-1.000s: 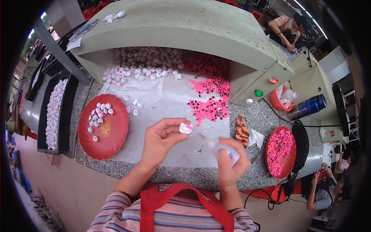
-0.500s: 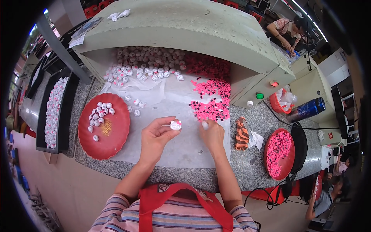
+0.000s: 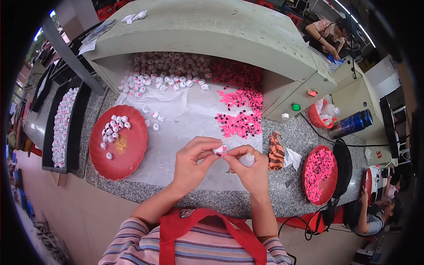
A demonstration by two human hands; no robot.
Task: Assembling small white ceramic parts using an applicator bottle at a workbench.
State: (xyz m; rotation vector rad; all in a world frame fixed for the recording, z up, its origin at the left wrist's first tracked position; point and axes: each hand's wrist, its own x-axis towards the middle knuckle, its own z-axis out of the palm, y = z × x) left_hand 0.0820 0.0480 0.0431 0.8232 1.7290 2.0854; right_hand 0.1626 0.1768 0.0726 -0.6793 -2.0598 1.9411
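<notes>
My left hand (image 3: 192,161) pinches a small white round piece (image 3: 218,150) between thumb and fingers, above the white sheet (image 3: 176,132) on the granite counter. My right hand (image 3: 250,168) meets it from the right, pressing a small pink piece (image 3: 224,154) against the white one while keeping a small white bottle (image 3: 247,159) in its palm. Both hands touch at the fingertips. Loose pink pieces (image 3: 240,119) lie just beyond the hands, and white pieces (image 3: 163,81) are heaped further back.
A red plate (image 3: 117,142) with a few white pieces sits at left, beside a black tray (image 3: 62,128) of white pieces. A red bowl (image 3: 319,174) of pink pieces is at right. A blue can (image 3: 352,123), a striped cloth (image 3: 276,152) and other people at the right edge.
My right hand went out to the pink pile, then came back to the left hand. Both hands now meet at the white piece, nearer the counter's front edge.
</notes>
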